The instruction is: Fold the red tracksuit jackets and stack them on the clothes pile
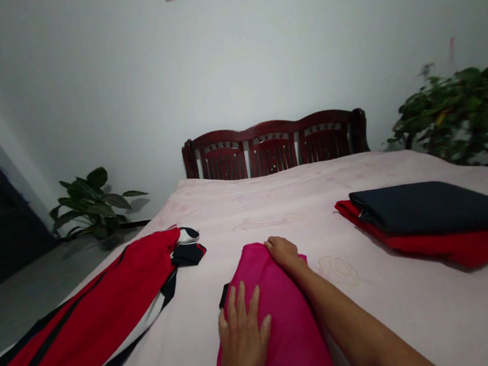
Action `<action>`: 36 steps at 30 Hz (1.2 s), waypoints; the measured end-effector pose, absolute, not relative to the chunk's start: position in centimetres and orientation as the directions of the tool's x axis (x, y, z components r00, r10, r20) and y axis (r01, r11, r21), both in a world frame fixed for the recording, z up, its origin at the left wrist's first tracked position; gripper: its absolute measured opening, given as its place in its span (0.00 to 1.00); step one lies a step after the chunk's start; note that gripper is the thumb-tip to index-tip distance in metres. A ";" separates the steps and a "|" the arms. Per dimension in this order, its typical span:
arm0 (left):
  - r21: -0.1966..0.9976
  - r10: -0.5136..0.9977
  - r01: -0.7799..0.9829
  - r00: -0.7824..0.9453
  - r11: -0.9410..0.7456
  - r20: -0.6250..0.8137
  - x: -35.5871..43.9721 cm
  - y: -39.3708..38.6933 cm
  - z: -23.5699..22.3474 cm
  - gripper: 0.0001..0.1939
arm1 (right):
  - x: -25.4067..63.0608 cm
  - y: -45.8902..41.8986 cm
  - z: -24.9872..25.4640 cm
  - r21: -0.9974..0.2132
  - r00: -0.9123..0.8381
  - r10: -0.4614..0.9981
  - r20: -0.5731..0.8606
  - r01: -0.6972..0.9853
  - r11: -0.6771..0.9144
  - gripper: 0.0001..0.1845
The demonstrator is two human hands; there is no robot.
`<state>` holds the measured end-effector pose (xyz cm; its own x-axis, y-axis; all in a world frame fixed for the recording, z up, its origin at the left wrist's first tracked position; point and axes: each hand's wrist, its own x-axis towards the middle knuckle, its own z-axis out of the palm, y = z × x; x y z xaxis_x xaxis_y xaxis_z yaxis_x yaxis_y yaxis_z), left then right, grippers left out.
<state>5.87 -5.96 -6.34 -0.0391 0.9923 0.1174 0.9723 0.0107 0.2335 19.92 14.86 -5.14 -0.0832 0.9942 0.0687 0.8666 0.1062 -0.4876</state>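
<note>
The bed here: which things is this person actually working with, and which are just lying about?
Being worked with:
the left hand and right hand, both on a folded magenta cloth

Just lying about:
a red, black and white garment
a dark folded cloth on a red cloth
the wooden headboard
a leafy plant
another leafy plant

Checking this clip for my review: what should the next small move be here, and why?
Probably smooth the magenta cloth toward its far end: the left hand lies flat on it, the right hand rests at its far tip, and it looks bunched beside the flatter navy cloth on the red cloth.
</note>
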 end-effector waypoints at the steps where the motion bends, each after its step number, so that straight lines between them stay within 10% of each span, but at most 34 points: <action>1: 0.237 0.992 0.971 -0.040 0.012 0.116 5.8 -6.0 -6.4 0.29 | 20.0 15.0 -5.3 -0.500 -0.063 0.996 0.064 0.862 0.087 0.20; 13: 0.411 0.975 0.912 -0.093 0.001 0.204 3.9 -5.9 -8.1 0.29 | 27.5 9.5 -5.7 -0.833 0.317 0.948 -0.015 0.520 -0.187 0.32; 17: 0.502 0.967 0.865 -0.136 0.011 0.214 3.5 -5.6 -8.4 0.29 | 28.3 4.2 -6.5 -0.960 0.108 0.958 -0.265 0.063 -0.272 0.25; 20: 0.574 0.961 0.818 -0.178 0.025 0.211 3.2 -5.5 -8.3 0.28 | 27.5 1.4 -6.6 -0.748 -0.283 0.850 -0.445 -0.405 -0.526 0.20; 24: 0.677 0.953 0.735 -0.237 0.048 0.190 2.9 -5.4 -8.5 0.27 | 25.4 0.1 -6.1 -0.502 -0.562 0.722 -0.405 -0.523 -0.689 0.25; 36: 0.947 0.892 0.313 -0.445 0.077 0.074 -2.0 -2.5 -10.7 0.28 | 26.0 0.0 -5.9 -0.554 -0.472 0.840 -0.267 -0.638 -0.535 0.27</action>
<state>-2.05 -2.53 -10.72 -0.4454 0.8923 0.0741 0.3127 0.0774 0.9467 26.01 0.00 -5.85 -0.4724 0.8400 -0.2668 -0.6382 -0.5348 -0.5539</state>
